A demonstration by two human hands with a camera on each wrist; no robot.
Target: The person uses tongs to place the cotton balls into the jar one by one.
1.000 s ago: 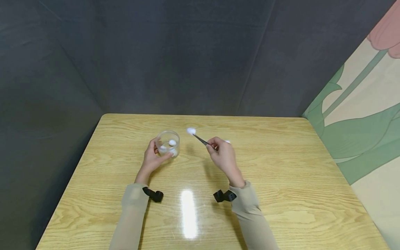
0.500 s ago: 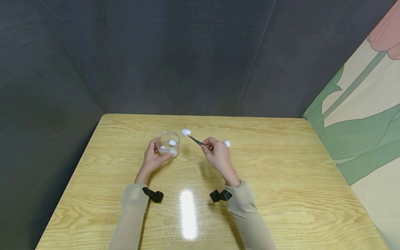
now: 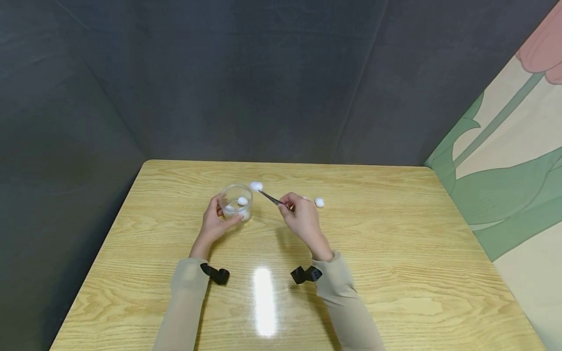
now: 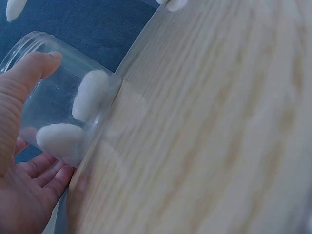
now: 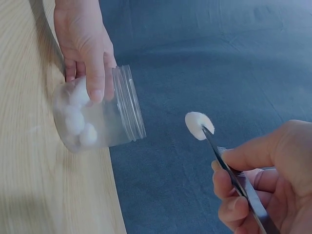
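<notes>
My left hand (image 3: 215, 224) grips a clear plastic jar (image 3: 236, 197) by its side, thumb across the front wall and fingers behind it. The jar stands upright on the table, its threaded mouth open, with several white cotton balls (image 5: 75, 119) at the bottom. Between thumb and fingers, my right hand (image 3: 303, 219) pinches metal tweezers (image 5: 234, 180). Their tips hold one cotton ball (image 5: 197, 125), raised above the table just right of the jar's rim in the head view.
Two more cotton balls lie on the wooden table (image 3: 395, 243) past my right hand; one (image 3: 319, 202) shows whole, the other is mostly hidden behind the knuckles. A dark cloth (image 3: 263, 83) hangs beyond the far table edge.
My right hand has moved left, bringing the tweezers and cotton ball closer to the jar. Cotton balls behind that hand have come into view. The left hand and jar have stayed put.
</notes>
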